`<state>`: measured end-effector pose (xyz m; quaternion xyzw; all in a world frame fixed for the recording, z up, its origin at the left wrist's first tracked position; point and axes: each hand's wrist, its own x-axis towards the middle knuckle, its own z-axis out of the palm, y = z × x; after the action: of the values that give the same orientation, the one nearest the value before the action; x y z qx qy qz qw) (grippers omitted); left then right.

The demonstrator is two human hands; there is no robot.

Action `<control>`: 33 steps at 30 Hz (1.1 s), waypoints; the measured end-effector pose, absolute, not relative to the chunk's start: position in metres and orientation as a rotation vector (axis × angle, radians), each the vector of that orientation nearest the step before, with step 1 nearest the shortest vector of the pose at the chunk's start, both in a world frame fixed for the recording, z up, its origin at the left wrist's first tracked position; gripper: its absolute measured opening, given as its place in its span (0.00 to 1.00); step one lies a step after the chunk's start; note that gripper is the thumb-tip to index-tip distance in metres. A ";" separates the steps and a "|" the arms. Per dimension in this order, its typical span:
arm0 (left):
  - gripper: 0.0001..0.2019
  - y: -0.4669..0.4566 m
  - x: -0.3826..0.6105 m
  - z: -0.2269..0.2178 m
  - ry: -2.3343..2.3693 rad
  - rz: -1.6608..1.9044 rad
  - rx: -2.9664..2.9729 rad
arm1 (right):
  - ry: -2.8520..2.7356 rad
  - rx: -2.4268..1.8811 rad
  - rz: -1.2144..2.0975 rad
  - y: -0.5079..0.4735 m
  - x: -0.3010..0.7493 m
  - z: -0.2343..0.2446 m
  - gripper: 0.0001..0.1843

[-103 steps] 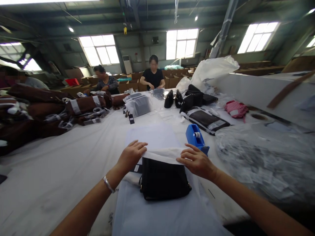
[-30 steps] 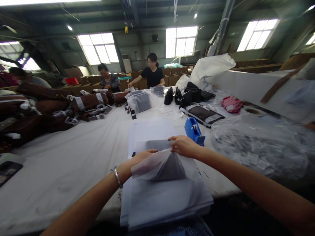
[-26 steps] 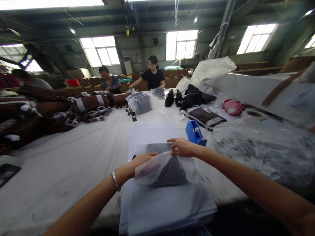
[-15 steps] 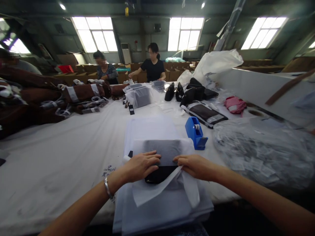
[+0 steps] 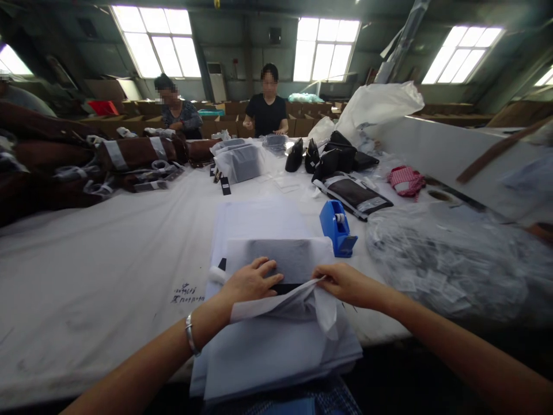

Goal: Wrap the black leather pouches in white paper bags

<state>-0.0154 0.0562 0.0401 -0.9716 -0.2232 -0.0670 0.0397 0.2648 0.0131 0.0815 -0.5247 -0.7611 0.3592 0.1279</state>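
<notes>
A dark, flat item (image 5: 288,287), perhaps a bag or wallet, lies mostly covered by thin white wrapping paper (image 5: 276,260); only a narrow black strip shows. My left hand (image 5: 254,281) rests on the covered item with its fingers spread. The edge of the near paper flap is pinched in my right hand (image 5: 341,281), drawn up over the item's near side. Beneath is a stack of white sheets (image 5: 259,360). A small black tag (image 5: 222,264) and a white roll-like piece (image 5: 218,275) stick out at the left.
Just right of the paper stands a blue tape dispenser (image 5: 339,227). Clear plastic bags (image 5: 449,259) are heaped at the right. Black pouches (image 5: 334,155) and wrapped items (image 5: 242,161) lie farther back. Brown bags (image 5: 133,153) pile up at the left. Two co-workers (image 5: 268,109) stand across the table.
My right hand has pulled the near paper flap up over the item, hiding most of its black part. My left hand stays on top. The whole view has shifted slightly.
</notes>
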 end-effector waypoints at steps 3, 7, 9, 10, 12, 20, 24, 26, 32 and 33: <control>0.17 0.052 -0.018 0.050 -0.655 -0.257 -2.976 | -2.166 -1.557 1.084 0.014 0.257 0.096 0.11; 0.17 0.047 -0.019 0.058 -0.674 -0.273 -2.977 | -2.252 -1.559 0.986 0.013 0.244 0.114 0.15; 0.17 0.046 -0.017 0.056 -0.678 -0.252 -2.988 | -2.348 -1.571 0.880 0.008 0.236 0.121 0.17; 0.17 0.045 -0.016 0.054 -0.676 -0.239 -2.999 | -2.389 -1.567 0.836 0.005 0.232 0.123 0.18; 0.17 0.045 -0.014 0.051 -0.700 -0.232 -3.023 | -2.448 -1.542 0.770 -0.004 0.223 0.123 0.18; 0.14 0.065 0.001 0.062 -0.744 -0.134 -2.946 | -2.528 -1.643 0.302 -0.035 0.220 0.097 0.15; 0.07 0.086 0.010 0.060 -0.586 -0.137 -2.929 | -2.524 -1.625 0.262 -0.040 0.229 0.102 0.19; 0.07 0.093 0.013 0.056 -0.472 -0.182 -2.959 | -2.533 -1.607 0.277 -0.040 0.231 0.109 0.20; 0.21 0.099 0.015 0.043 -0.297 -0.357 -3.076 | -2.632 -1.557 0.170 -0.021 0.231 0.123 0.25; 0.22 0.101 0.014 0.042 -0.297 -0.339 -3.116 | -2.656 -1.545 0.137 -0.015 0.230 0.124 0.25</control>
<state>0.0145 0.1012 0.0421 -0.9897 -0.0942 -0.1076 -0.0034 0.2303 -0.0153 0.1240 -0.5022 -0.8630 0.0445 0.0329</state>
